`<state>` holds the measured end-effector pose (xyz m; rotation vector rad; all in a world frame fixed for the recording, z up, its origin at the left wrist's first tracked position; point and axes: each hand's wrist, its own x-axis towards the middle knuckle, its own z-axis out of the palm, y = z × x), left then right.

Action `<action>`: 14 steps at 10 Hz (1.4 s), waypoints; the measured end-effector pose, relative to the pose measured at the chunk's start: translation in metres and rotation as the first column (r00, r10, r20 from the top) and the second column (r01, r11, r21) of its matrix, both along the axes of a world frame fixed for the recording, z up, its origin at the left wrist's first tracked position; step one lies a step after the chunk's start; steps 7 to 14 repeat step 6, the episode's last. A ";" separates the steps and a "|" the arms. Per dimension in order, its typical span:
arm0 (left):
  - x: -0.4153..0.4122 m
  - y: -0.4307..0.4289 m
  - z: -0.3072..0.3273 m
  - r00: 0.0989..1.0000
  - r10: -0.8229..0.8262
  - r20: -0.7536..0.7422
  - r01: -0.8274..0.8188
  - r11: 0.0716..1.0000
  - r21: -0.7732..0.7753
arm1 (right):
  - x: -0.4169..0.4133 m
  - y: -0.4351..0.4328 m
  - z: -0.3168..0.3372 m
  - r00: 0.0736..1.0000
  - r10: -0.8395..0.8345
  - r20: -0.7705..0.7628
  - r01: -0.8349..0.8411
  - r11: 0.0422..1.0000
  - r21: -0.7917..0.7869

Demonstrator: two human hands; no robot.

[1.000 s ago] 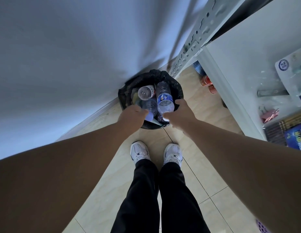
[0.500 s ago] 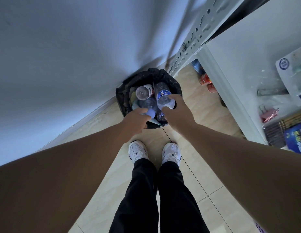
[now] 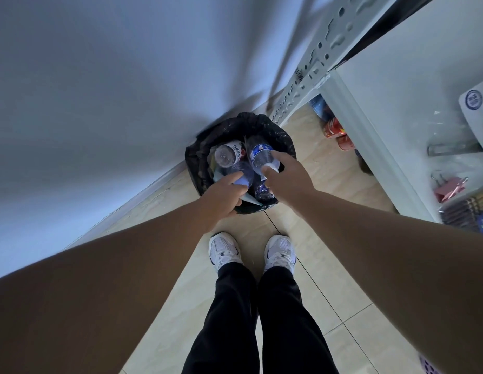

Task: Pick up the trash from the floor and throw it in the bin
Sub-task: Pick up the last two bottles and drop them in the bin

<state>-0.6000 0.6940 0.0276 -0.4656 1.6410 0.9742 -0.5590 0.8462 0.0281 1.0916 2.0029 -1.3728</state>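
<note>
A small bin lined with a black bag (image 3: 236,125) stands on the tiled floor against the wall, stuffed with plastic bottles. My left hand (image 3: 224,197) reaches over its near rim, fingers closed on the pale cap end of a clear bottle (image 3: 241,172). My right hand (image 3: 287,178) pinches the cap end of a blue-labelled bottle (image 3: 257,156) that stands slanted in the bin. A third bottle with a white and red label (image 3: 229,155) lies at the back left of the bin. A crushed bottle (image 3: 262,191) shows between my hands.
A white metal shelf unit (image 3: 369,136) runs along the right, with red cans (image 3: 333,128) on the floor under it and small items on its top. The pale wall (image 3: 100,103) is on the left. My white shoes (image 3: 251,252) stand just before the bin.
Both hands have moved farther over the bin's opening, and the two bottles they hold sit deeper among the others. My feet have stayed put.
</note>
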 end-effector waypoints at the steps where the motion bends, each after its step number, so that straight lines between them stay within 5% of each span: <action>1: -0.003 -0.004 -0.009 1.000 -0.010 -0.026 0.009 1.000 -0.016 | 0.000 0.001 -0.013 1.000 0.021 0.017 -0.021 1.000 0.016; 4: 0.002 -0.013 -0.010 0.989 -0.097 -0.110 0.092 0.994 -0.055 | 0.009 -0.013 -0.020 0.999 0.035 0.021 -0.037 0.995 0.093; 6: 0.009 -0.033 0.024 0.964 -0.176 -0.200 0.154 0.981 -0.120 | 0.026 -0.010 0.021 0.976 0.188 0.111 -0.201 0.973 0.117; 14: 0.009 -0.033 0.024 0.964 -0.176 -0.200 0.154 0.981 -0.120 | 0.026 -0.010 0.021 0.976 0.188 0.111 -0.201 0.973 0.117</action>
